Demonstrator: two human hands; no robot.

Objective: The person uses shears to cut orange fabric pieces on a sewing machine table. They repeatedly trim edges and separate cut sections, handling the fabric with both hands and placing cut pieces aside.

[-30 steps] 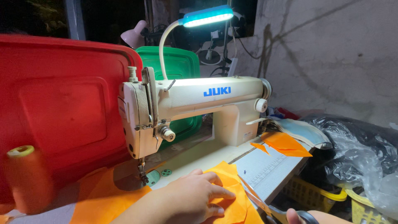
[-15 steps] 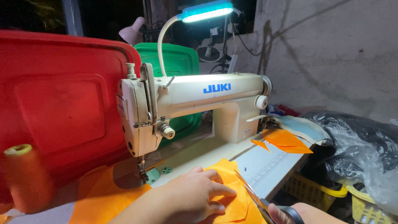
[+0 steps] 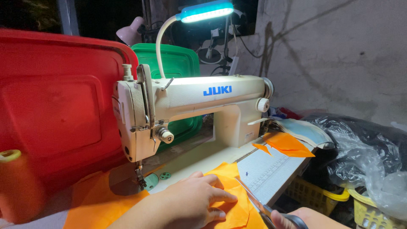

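On the machine bed, just in front of the sewing machine, we press our left hand flat, fingers spread, on a folded orange cloth that lies right of the needle. At the bottom edge our right hand is closed around the handles of the scissors; the blades run up and left along the cloth's right edge, and we cannot tell whether they are parted or closed. Cloth position: on the bed, between the presser foot and the printed ruler strip, not under the needle. A wider orange sheet lies left of the needle, partly under the machine head. Two further orange pieces sit at the far end of the bed beside a stack of pale fabric; we judge these already finished or set aside. Judgement on progress: the work in hand appears to be trimming, with the scissors at the cloth edge; whether any cut is begun we cannot see, since our hand hides most of the piece. No stitch line is visible on it. An orange thread cone stands at far left; the lamp is lit above.
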